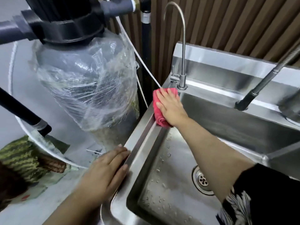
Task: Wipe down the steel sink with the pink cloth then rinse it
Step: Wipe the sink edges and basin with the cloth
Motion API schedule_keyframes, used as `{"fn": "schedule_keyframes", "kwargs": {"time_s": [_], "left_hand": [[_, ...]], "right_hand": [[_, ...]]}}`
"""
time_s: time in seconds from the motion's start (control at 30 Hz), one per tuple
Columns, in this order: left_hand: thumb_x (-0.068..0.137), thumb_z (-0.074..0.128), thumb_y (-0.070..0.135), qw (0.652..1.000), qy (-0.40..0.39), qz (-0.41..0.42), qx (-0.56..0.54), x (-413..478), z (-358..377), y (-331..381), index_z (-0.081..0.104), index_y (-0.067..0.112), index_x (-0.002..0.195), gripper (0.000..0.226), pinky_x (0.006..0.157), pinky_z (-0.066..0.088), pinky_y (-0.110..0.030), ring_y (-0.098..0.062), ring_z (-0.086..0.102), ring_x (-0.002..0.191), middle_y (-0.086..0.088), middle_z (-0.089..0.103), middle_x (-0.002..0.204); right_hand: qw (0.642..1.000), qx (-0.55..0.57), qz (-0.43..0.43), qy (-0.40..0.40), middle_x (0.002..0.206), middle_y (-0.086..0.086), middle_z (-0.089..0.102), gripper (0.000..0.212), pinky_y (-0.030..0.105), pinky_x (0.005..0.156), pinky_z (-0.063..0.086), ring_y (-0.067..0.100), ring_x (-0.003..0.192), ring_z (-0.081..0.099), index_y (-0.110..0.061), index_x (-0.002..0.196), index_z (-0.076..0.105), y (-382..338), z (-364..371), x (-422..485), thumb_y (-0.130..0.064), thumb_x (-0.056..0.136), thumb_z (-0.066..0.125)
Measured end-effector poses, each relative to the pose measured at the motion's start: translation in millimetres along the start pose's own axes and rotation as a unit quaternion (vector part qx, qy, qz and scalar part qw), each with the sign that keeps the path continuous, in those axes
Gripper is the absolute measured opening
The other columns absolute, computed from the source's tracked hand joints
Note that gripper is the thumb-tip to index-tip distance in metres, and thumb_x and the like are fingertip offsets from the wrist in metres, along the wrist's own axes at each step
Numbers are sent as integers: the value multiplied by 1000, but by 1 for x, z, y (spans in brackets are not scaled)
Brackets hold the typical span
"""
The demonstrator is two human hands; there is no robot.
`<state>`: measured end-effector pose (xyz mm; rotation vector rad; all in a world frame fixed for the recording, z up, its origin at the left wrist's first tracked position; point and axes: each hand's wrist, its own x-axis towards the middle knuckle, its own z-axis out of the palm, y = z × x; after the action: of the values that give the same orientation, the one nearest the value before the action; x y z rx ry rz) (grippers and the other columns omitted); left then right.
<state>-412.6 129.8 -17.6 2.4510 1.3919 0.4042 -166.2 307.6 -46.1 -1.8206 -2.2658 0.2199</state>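
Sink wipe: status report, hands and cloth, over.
Right hand flat on pink cloth at sink rim. Left hand resting on rim. Small tap just beyond cloth.

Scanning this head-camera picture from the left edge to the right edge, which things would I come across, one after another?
Green striped fabric → plastic-wrapped grey tank → pink cloth → round steel drain → black-tipped spray hose.

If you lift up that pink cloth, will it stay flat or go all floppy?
Probably floppy: the pink cloth is bunched and rolled at its near end under the flat right hand, so it should droop. It is likely light, since it almost fits under one palm. It may be damp and cling a little, because droplets dot the sink.
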Motion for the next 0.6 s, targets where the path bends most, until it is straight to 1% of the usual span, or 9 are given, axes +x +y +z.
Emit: {"fn": "schedule_keyframes", "kwargs": {"time_s": [0.1,0.13,0.2,0.23,0.3,0.33,0.4,0.47,0.6], "left_hand": [[98,25,42,1000,7,19,-1,33,9,6,51,10,132,53,113,17,-18,-12,31,136,-4,49,140],[98,25,40,1000,5,25,-3,44,13,7,49,9,134,53,114,13,-18,-12,28,137,-5,47,142],[99,23,41,999,2,40,-2,64,18,7,47,8,136,55,115,9,-18,-11,24,137,-8,45,143],[99,21,42,999,3,46,-4,72,19,7,46,7,136,56,115,8,-18,-10,23,137,-8,45,143],[99,18,44,998,3,59,-1,88,22,4,44,8,137,58,115,9,-19,-9,22,138,-8,43,144],[99,17,45,998,1,67,6,95,23,3,43,8,138,59,114,9,-19,-10,22,138,-7,43,144],[99,16,44,997,-2,80,16,105,26,2,42,8,138,59,113,10,-19,-10,22,137,-6,42,145],[99,16,45,996,-3,84,9,114,28,0,43,7,138,60,113,11,-20,-9,22,137,-4,41,145],[98,16,48,996,8,85,-14,117,33,-12,42,10,139,62,113,12,-20,-5,20,138,3,35,146]], "right_hand": [[1000,-10,24,16,159,0,9,53,47,117,-2,24,145,0,-19,150,12,-13,1,-10,-35,101,24],[1000,3,7,20,159,0,9,54,48,117,-1,25,146,1,-18,150,12,-20,5,-23,-36,100,23],[997,29,-64,34,156,3,19,57,51,117,4,26,145,10,-16,148,22,-31,12,-53,-40,97,20],[994,41,-94,35,155,3,24,57,50,117,6,25,144,14,-16,146,27,-31,13,-60,-41,95,20],[993,50,-107,13,155,-1,23,56,44,118,2,20,145,12,-21,147,26,-18,9,-50,-42,95,19],[995,37,-88,6,157,-3,18,54,42,118,-2,18,145,7,-23,148,22,-8,7,-37,-42,97,19],[1000,13,-18,-3,158,-6,8,51,39,117,-7,16,145,0,-26,150,12,13,0,-2,-38,101,20],[999,2,43,-4,159,-8,5,50,40,117,-6,15,145,-2,-28,150,8,30,-6,29,-36,101,20],[998,6,59,10,158,-7,7,51,40,117,-8,16,145,0,-26,150,9,20,-4,23,-38,100,16]]}}
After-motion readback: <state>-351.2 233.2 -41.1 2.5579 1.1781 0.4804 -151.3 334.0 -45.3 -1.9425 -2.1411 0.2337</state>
